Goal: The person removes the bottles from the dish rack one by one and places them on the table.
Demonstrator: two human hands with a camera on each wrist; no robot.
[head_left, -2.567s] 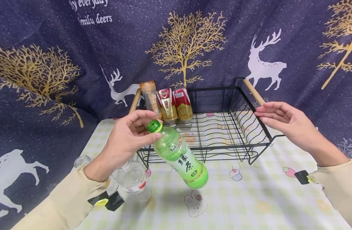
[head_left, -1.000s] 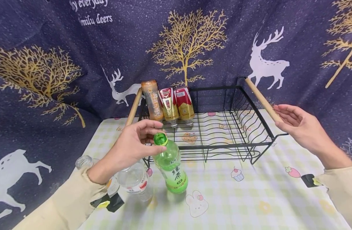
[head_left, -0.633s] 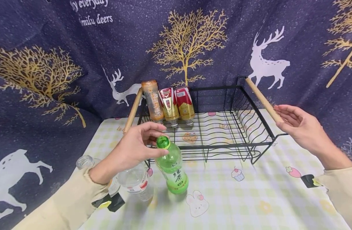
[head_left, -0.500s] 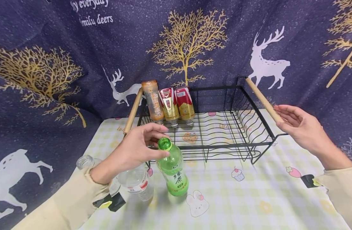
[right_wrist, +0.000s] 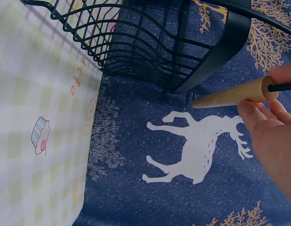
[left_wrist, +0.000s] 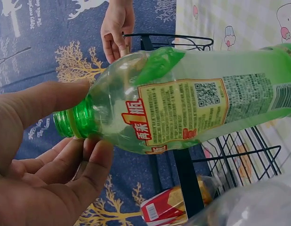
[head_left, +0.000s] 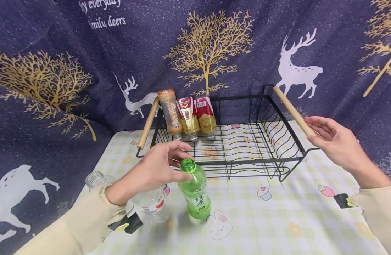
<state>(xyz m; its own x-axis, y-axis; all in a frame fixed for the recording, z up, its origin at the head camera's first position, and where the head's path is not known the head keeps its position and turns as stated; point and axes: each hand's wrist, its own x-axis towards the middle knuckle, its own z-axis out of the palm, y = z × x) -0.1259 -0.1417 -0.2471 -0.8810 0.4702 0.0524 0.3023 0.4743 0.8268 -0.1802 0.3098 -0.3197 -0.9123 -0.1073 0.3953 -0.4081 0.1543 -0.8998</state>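
My left hand pinches the neck of a capless green tea bottle between thumb and fingers. The bottle leans slightly, its base low over the tablecloth in front of the rack. In the left wrist view the thumb and fingertips are at the ribbed green neck. My right hand grips the near end of the wooden handle on the right side of a black wire dish rack. Thumb and fingers close on that handle in the right wrist view.
An orange-capped bottle and two red-and-gold bottles rest upside down at the rack's back left. Clear bottles stand beside and behind my left forearm. A second wooden handle sits on the rack's left. A dark printed cloth hangs behind.
The green bottle has gone from strongly tilted to nearly upright, then shifted slightly right with my left hand. My right hand has moved right and now grips the near end of the handle.
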